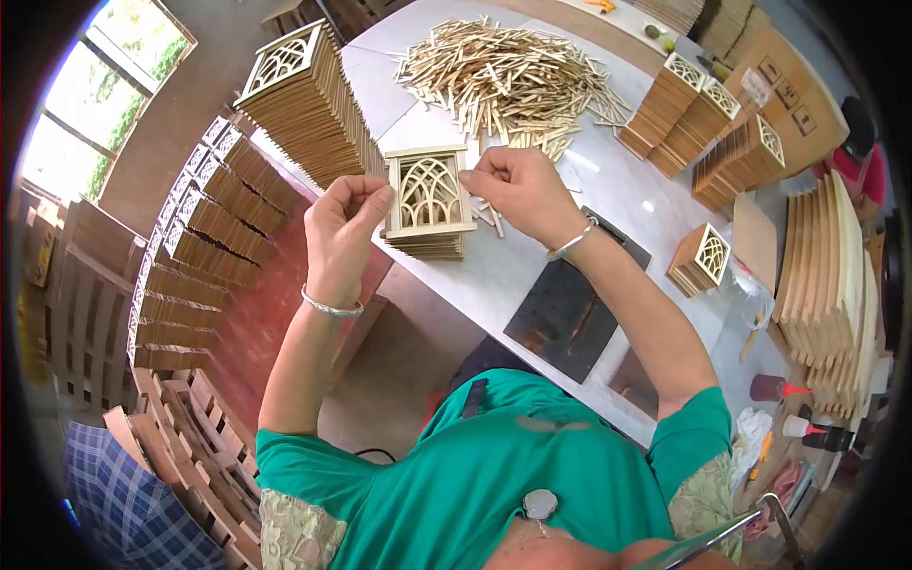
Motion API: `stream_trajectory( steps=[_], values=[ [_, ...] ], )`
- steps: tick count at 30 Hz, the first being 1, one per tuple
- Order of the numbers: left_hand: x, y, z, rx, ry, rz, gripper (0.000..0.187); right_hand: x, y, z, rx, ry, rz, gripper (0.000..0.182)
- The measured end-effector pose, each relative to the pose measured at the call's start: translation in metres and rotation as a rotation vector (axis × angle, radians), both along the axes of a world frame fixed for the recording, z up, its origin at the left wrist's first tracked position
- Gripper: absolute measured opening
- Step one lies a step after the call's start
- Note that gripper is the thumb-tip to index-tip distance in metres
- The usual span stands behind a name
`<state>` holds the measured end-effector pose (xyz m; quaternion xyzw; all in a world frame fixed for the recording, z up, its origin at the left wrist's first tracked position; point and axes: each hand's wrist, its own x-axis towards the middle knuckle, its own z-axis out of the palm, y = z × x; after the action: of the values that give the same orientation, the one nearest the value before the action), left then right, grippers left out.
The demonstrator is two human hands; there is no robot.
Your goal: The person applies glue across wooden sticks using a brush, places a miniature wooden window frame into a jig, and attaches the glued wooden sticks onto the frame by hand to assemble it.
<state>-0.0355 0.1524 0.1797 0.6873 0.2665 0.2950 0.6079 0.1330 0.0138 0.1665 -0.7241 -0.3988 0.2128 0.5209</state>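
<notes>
A small latticed wooden panel [427, 192] with arched cut-outs lies on top of a short stack of like pieces [429, 249] at the table's left edge. Pale strips run along its top and bottom. My left hand [350, 220] is closed in a pinch at the panel's left edge. At the right edge, my right hand [522, 195] pinches too, with thumb and forefinger together. Whether the fingertips grip the panel itself or a thin strip along its side is hard to see. Behind the panel rises a tall stack of similar panels [318, 109].
A heap of loose wooden strips [508, 81] covers the far table. More panel stacks stand at right [665, 109] and on the left [204, 228]. A dark flat plate [575, 304] lies on the white table [456, 313]. Glue bottles [779, 388] sit near the right edge.
</notes>
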Motion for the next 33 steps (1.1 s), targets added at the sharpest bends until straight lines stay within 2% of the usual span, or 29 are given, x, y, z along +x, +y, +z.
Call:
stream_trajectory(
  steps=[14,18,20,22,23,24,25,26,27,28,29,33],
  values=[
    [-0.001,0.018,-0.020,-0.013,0.070,0.045,0.015,-0.005,0.007,0.000,-0.081,-0.036,-0.031,0.032],
    [-0.015,0.009,-0.007,0.194,0.023,0.166,0.018,0.017,-0.045,-0.002,-0.028,-0.069,-0.042,0.029],
    [-0.019,-0.027,0.009,0.239,-0.032,0.223,0.020,0.033,-0.094,0.003,-0.047,-0.147,-0.137,0.024],
    [-0.036,-0.035,-0.010,0.303,-0.067,0.156,0.016,0.060,-0.152,0.000,-0.124,-0.397,-0.264,0.021],
    [-0.041,-0.044,-0.017,0.348,-0.093,-0.015,0.013,0.078,-0.184,-0.005,-0.248,-0.477,-0.312,0.026],
    [-0.038,-0.055,-0.021,0.509,-0.046,-0.133,0.011,0.091,-0.216,-0.012,-0.301,-0.570,-0.341,0.032],
    [-0.031,-0.080,-0.020,0.357,-0.040,-0.182,0.007,0.104,-0.247,-0.018,-0.352,-0.663,-0.361,0.039],
    [-0.026,-0.088,-0.033,0.297,-0.005,-0.282,0.007,0.115,-0.276,-0.025,-0.501,-0.648,-0.366,0.057],
    [-0.021,-0.092,-0.045,0.359,0.046,-0.348,0.006,0.123,-0.299,-0.034,-0.556,-0.648,-0.366,0.064],
    [-0.013,-0.104,-0.051,0.283,0.070,-0.398,0.006,0.125,-0.312,-0.037,-0.607,-0.645,-0.363,0.070],
    [-0.007,-0.112,-0.059,0.267,0.087,-0.448,0.007,0.126,-0.322,-0.037,-0.716,-0.513,-0.354,0.081],
    [0.016,-0.139,-0.064,0.305,0.195,-0.622,0.009,0.133,-0.334,-0.059,-0.860,-0.470,-0.311,0.088]
  ],
)
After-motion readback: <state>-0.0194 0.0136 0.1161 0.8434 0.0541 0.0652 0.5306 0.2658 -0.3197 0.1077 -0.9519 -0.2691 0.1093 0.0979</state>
